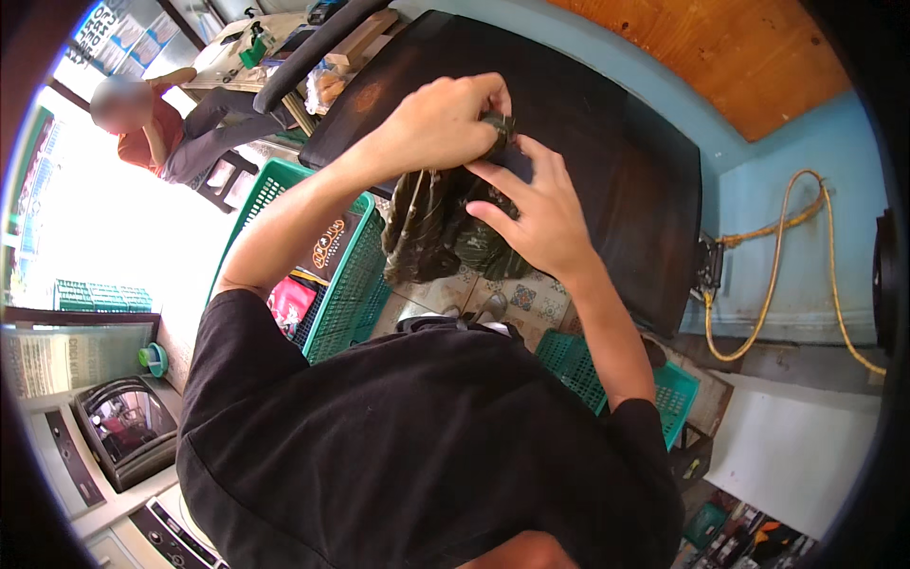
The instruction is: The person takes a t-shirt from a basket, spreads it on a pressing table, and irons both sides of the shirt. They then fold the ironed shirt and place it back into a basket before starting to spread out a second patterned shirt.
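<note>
A dark olive patterned garment hangs in front of me over the near edge of the dark table. My left hand grips its bunched upper end, thumb and fingers curled around the cloth. Close beside it, my right hand has its thumb and fingers spread, with fingertips against the same cloth. Folds hide where some right fingertips end. Light cords or seams run down the garment's left part.
The dark tabletop borders a blue wall. A green basket with clothes stands at left, another green basket at right. A yellow cable hangs right. Washing machines stand lower left. A person sits upper left.
</note>
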`<action>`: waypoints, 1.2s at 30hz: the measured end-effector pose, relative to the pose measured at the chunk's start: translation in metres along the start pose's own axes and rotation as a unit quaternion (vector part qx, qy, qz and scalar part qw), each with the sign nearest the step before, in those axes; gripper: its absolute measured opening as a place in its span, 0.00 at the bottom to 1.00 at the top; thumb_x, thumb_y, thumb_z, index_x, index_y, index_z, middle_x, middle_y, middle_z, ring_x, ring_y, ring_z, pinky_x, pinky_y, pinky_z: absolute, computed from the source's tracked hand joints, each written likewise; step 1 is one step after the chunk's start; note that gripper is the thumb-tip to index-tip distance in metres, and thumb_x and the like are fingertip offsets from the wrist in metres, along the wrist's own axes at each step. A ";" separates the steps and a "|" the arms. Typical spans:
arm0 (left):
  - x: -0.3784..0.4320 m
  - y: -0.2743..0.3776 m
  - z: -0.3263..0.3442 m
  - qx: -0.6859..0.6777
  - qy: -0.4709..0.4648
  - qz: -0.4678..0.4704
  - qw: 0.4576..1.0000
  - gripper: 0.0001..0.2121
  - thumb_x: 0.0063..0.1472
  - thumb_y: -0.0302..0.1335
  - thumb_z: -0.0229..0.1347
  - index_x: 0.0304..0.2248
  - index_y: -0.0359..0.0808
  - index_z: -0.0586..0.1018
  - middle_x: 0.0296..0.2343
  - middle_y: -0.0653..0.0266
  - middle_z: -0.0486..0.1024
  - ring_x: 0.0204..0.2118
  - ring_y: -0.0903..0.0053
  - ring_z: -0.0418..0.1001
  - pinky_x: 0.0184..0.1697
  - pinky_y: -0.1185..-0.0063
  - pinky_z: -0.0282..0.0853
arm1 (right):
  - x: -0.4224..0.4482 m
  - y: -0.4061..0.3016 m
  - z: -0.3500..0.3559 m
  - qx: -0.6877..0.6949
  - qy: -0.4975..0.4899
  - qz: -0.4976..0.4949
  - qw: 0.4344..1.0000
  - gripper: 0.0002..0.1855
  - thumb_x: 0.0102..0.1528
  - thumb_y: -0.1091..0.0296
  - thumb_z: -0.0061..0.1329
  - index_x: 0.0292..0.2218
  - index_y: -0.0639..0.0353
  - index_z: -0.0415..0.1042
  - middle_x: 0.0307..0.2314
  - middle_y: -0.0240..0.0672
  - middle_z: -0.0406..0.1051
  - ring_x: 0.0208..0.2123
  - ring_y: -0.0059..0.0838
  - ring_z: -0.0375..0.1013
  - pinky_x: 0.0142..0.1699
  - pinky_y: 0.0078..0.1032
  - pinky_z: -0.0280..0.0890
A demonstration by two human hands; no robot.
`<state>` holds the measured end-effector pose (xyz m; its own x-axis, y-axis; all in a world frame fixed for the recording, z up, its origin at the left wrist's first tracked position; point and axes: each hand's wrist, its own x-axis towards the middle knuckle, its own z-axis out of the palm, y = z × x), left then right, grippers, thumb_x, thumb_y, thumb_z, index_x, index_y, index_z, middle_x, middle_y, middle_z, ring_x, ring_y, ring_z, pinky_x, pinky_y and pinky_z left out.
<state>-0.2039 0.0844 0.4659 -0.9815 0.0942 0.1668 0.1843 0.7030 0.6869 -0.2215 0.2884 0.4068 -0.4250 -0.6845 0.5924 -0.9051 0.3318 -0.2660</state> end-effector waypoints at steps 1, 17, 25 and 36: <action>0.006 -0.003 -0.003 0.049 0.045 0.039 0.997 0.12 0.50 0.20 0.49 0.36 0.34 0.75 0.26 0.54 0.78 0.28 0.62 0.76 0.34 0.69 0.69 | -0.007 0.009 0.013 -0.002 0.003 0.005 1.000 0.21 0.53 0.49 0.59 0.44 0.51 0.79 0.48 0.41 0.67 0.48 0.40 0.68 0.53 0.37 0.65; 0.002 -0.088 -0.066 0.350 0.026 0.061 0.934 0.17 0.50 0.23 0.59 0.42 0.38 0.74 0.35 0.52 0.78 0.42 0.52 0.76 0.42 0.61 0.70 | -0.039 0.071 -0.125 0.421 0.101 0.305 0.848 0.12 0.58 0.75 0.54 0.43 0.58 0.66 0.32 0.24 0.70 0.32 0.12 0.67 0.39 0.14 0.65; -0.001 -0.120 -0.104 0.328 0.127 0.057 0.934 0.19 0.47 0.14 0.50 0.40 0.40 0.76 0.39 0.58 0.78 0.43 0.56 0.76 0.43 0.64 0.72 | -0.080 0.085 -0.148 -0.053 -0.232 0.221 0.946 0.28 0.48 0.68 0.62 0.50 0.61 0.70 0.40 0.52 0.75 0.46 0.54 0.72 0.48 0.39 0.67; -0.029 -0.149 -0.114 0.257 0.408 0.013 0.876 0.14 0.61 0.18 0.48 0.44 0.38 0.79 0.32 0.56 0.80 0.32 0.63 0.80 0.37 0.71 0.73 | -0.113 0.101 -0.195 0.140 0.021 0.421 0.896 0.09 0.51 0.77 0.57 0.35 0.65 0.72 0.25 0.23 0.66 0.30 0.16 0.61 0.38 0.16 0.58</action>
<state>-0.1969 -0.1038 0.4390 -0.5746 -0.2733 0.7714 -0.0479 0.9522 0.3016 -0.2620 0.5264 0.4614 -0.9631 -0.2412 0.1194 -0.2351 0.5381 -0.8094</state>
